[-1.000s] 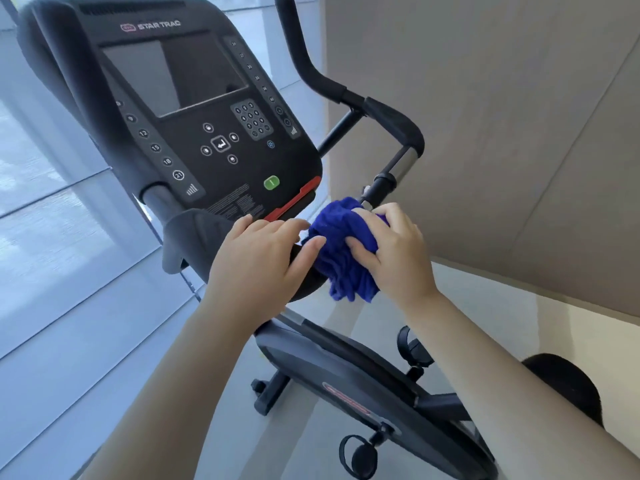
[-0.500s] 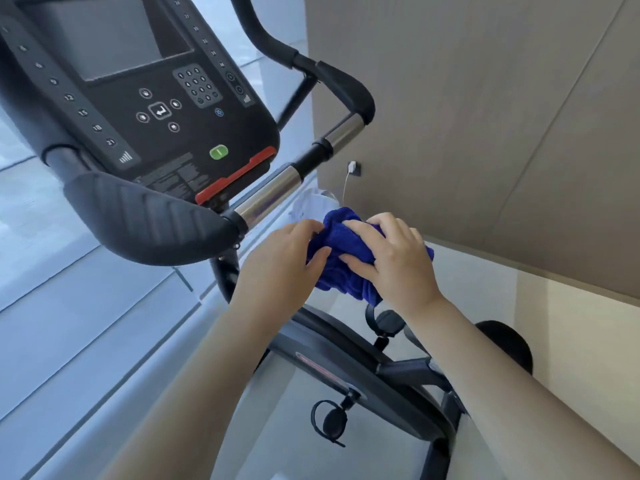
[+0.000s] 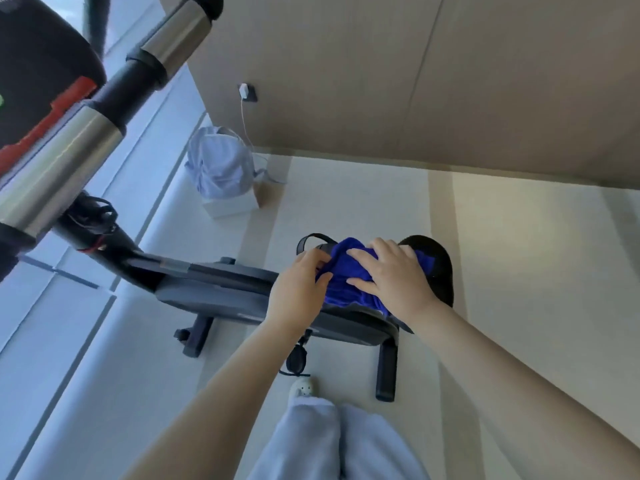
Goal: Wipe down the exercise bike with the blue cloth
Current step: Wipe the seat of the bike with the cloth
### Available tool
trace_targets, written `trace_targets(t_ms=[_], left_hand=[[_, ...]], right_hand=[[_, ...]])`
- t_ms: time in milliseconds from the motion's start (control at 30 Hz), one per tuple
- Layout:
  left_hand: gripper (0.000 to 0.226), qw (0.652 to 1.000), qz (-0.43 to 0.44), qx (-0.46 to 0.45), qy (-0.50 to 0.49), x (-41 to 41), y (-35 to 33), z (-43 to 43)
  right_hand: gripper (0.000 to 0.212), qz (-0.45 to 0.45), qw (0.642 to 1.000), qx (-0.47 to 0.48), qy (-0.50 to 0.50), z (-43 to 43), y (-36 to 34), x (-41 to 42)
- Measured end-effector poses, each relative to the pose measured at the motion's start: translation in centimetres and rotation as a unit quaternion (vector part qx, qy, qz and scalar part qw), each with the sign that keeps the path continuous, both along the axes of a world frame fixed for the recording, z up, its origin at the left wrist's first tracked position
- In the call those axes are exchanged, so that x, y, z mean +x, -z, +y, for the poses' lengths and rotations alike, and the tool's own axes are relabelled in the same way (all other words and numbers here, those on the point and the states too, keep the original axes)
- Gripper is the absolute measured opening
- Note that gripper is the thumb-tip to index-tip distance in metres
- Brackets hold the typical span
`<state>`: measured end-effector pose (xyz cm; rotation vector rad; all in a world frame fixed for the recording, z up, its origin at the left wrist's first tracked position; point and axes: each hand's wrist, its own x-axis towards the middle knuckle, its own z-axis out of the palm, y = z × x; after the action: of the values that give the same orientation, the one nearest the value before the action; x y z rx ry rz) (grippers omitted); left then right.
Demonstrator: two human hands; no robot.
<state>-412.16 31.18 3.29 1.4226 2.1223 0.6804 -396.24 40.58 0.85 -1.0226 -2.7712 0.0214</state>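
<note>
A bunched blue cloth point(image 3: 346, 275) is held between both my hands in the middle of the view, above the bike's dark body point(image 3: 221, 289). My left hand point(image 3: 299, 289) grips its left side. My right hand point(image 3: 394, 275) lies over its top with fingers spread and pressing. The black seat point(image 3: 440, 268) shows just behind my right hand. At the upper left is the bike's handlebar with chrome sections point(image 3: 62, 157) and a corner of the console with its red strip point(image 3: 45, 123). I cannot tell whether the cloth touches the bike.
A pale bag on a white box point(image 3: 221, 171) stands by the beige wall, with a white cable running up to a wall socket point(image 3: 247, 91). The bike's rear foot point(image 3: 386, 368) and a pedal point(image 3: 298, 362) are below my hands. My pale trouser legs and a shoe point(image 3: 303, 388) are at the bottom.
My view has swung down from the console to the bike's lower body and the floor. Both hands have carried the blue cloth away from the handlebar, down toward the seat area.
</note>
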Motion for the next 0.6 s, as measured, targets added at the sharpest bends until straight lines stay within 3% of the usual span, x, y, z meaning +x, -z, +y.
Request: trace_targets(t_ms=[167, 367, 467, 600], left_hand=[[0.025, 0.999, -0.002, -0.042, 0.018, -1.0, 4.0, 2.5], [0.059, 0.988, 0.054, -0.037, 0.141, -2.0, 5.8, 4.9], [0.059, 0.971, 0.088, -0.038, 0.219, -1.9, 6.1, 5.8], [0.063, 0.948, 0.153, -0.005, 0.281, -0.8, 7.1, 6.0]], right_hand=[[0.056, -0.050, 0.996, -0.011, 0.071, 1.2, 4.3, -1.6], [0.090, -0.083, 0.979, -0.123, 0.141, 1.4, 7.0, -2.2], [0.110, -0.046, 0.977, -0.141, 0.157, 1.0, 6.7, -1.3], [0.110, 0.029, 0.963, -0.134, 0.230, -0.7, 6.3, 2.8]])
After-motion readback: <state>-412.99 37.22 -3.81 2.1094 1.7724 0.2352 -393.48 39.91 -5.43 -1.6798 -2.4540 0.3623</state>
